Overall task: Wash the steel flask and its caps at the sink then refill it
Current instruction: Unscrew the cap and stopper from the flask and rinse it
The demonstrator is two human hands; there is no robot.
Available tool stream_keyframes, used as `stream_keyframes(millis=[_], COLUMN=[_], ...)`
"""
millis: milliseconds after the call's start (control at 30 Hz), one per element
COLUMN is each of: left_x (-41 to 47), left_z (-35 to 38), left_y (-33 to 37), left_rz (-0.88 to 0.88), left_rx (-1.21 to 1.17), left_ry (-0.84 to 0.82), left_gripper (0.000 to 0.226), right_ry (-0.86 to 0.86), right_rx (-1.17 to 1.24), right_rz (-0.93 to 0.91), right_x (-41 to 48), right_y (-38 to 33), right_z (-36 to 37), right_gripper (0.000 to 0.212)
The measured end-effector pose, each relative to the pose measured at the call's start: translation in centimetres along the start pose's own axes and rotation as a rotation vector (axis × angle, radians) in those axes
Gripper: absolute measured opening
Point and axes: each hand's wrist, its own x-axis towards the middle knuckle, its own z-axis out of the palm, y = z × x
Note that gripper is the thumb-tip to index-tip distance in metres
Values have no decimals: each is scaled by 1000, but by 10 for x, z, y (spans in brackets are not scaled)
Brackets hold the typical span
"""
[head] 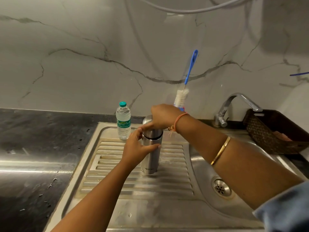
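The steel flask stands upright on the sink's ribbed drainboard, long axis vertical, cap uppermost; the left hand wraps round its body; the right hand clasps the cap from above; just behind, a capped plastic bottle holds clear water; a woven basket beside the tap holds something pinkish.

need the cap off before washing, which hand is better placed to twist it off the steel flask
Right. The right hand sits on top of the steel cap, grip curled over it, while the left hand holds the flask body upright on the drainboard, so it likely steadies.
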Motion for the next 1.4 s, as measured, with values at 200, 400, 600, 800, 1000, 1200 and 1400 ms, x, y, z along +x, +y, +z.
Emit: stream_keyframes(millis=[200,400,600,800,1000,1200,1400], left_x=[2,0,-3,-6,-6,-7,-6], left_z=[-1,0,-1,0,2,2,3], left_y=[-3,-1,3,7,6,4,5], left_rz=[-19,-18,-36,-44,-58,-68,-74], left_rx=[8,-45,-67,-66,-73,-80,-76], left_ry=[-11,-13,-25,-18,10,17,4], left_gripper=[60,59,61,59,60,64,64], right_ry=[43,136,291,289,199,76,17], right_rx=[242,770,1257,1055,705,602,610], right_rz=[-24,-12,157,295,346,296,280], right_x=[-3,-19,-27,-11,16,26,29], right_y=[9,33,72,104,116,118,123], right_z=[-2,-5,10,85,163,196,202], right_gripper=[47,46,41,41,39,53,65])
